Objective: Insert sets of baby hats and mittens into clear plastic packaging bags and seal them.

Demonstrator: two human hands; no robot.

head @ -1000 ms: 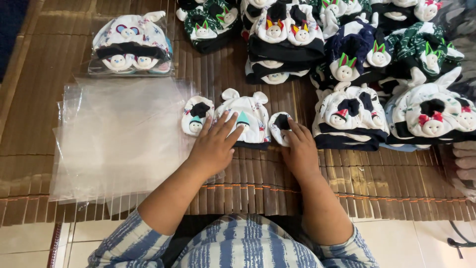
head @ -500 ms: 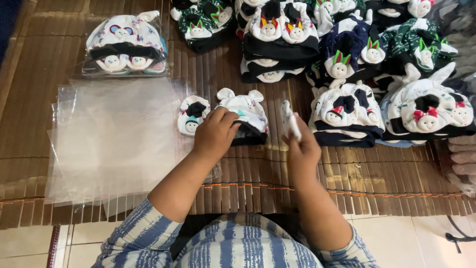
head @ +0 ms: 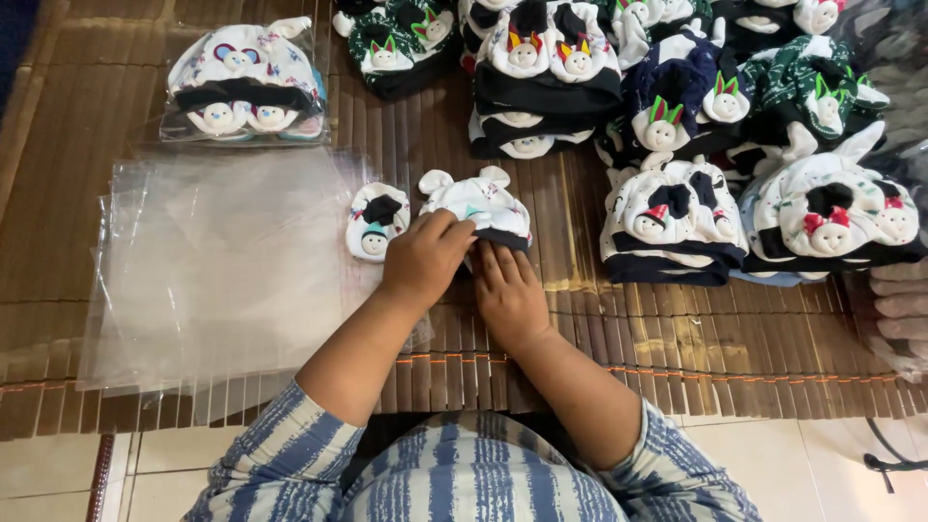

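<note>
- Two hands meet at the white baby hat (head: 480, 201) lying on the bamboo mat (head: 677, 338), mid-scene.
- Your left hand (head: 425, 261) pinches the hat's dark near brim, fingers curled.
- Your right hand (head: 507, 290) presses flat just under it, fingers together.
- Left of the hat lie a small mitten (head: 375, 220) and clear plastic bags (head: 222, 261).

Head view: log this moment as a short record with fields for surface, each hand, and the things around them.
surface: brown slatted mat
left hand: on the white baby hat, fingers curled at its dark brim
right hand: flat, fingertips at the hat's brim
beside hat: small white mitten
left side: stack of clear plastic bags; bagged hat set
right side: piles of hats
</note>
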